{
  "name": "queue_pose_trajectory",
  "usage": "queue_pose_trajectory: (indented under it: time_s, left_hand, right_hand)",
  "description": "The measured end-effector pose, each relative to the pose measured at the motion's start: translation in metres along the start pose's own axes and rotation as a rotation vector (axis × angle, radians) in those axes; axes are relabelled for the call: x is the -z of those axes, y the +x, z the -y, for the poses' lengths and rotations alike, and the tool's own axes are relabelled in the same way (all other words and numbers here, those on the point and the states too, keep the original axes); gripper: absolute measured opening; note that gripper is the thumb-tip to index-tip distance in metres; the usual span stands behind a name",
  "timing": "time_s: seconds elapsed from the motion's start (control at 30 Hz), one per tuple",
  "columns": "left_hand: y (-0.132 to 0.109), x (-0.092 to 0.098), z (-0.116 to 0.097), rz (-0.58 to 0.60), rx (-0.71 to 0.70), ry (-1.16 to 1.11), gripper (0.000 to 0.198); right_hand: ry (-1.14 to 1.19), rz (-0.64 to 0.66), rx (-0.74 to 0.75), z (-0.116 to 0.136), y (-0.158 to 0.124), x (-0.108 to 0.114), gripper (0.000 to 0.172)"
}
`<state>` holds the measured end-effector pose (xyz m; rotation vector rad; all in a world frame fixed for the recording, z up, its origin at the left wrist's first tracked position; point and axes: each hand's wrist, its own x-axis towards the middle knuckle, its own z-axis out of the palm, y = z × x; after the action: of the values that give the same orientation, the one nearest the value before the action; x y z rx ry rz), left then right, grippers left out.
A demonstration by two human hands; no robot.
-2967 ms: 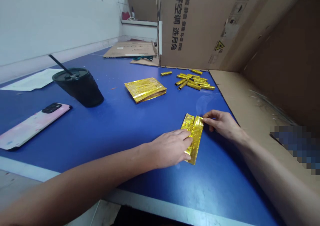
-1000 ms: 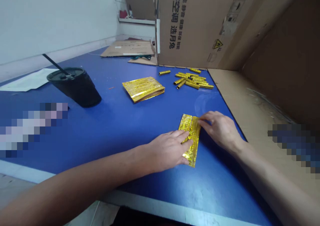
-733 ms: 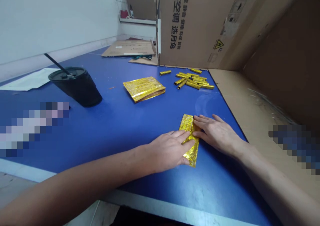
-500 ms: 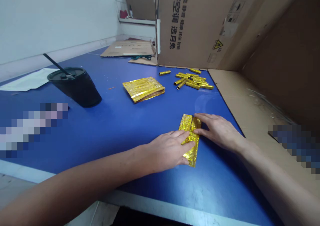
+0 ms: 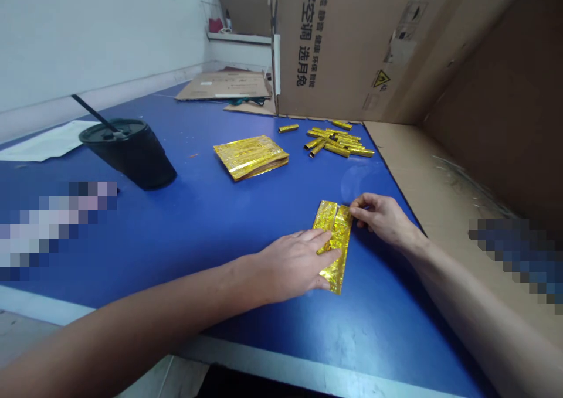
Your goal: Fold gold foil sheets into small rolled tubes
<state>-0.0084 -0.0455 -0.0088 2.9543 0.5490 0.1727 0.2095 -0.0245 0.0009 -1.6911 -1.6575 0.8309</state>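
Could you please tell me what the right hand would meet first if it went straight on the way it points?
Most likely the gold sheet: the right hand is at its far right corner, seemingly touching, though depth is unclear.

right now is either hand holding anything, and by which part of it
Yes: the right hand pinches the gold piece at its far right corner. The left hand only rests its fingers on it.

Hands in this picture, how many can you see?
2: the left hand lies on the gold sheet; the right hand is at its far right corner.
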Motion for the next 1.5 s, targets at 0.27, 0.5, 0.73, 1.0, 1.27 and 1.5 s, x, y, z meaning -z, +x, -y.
queue_pose_trajectory:
  time_s: [0.27, 0.5, 0.73, 1.0, 1.27, 1.5]
  left_hand:
    - [0.000, 0.000, 0.000, 0.008, -0.005, -0.002, 0.048]
    - [0.000, 0.001, -0.001, -0.023, -0.004, -0.029, 0.047]
    - [-0.001, 0.007, -0.003, 0.013, -0.009, -0.004, 0.047]
    - [-0.001, 0.005, -0.002, 0.021, -0.017, -0.017, 0.048]
    - [-0.002, 0.003, 0.005, 0.026, -0.016, 0.024, 0.049]
    - [-0.003, 0.005, 0.003, 0.026, -0.007, 0.005, 0.049]
  right_hand:
    - [0.309, 0.101, -0.177, 0.006, -0.001, -0.002, 0.026]
    - [0.252, 0.112, -0.222, 0.010, -0.001, -0.001, 0.019]
    - [0.023, 0.013, -0.179, 0.009, 0.002, -0.004, 0.018]
    - [-0.273, -0.035, -0.071, 0.005, 0.006, -0.003, 0.014]
    - [-0.477, -0.043, -0.004, 0.007, 0.003, -0.006, 0.011]
    - [-0.725, -0.043, 0.310, 0.024, -0.022, -0.011, 0.020]
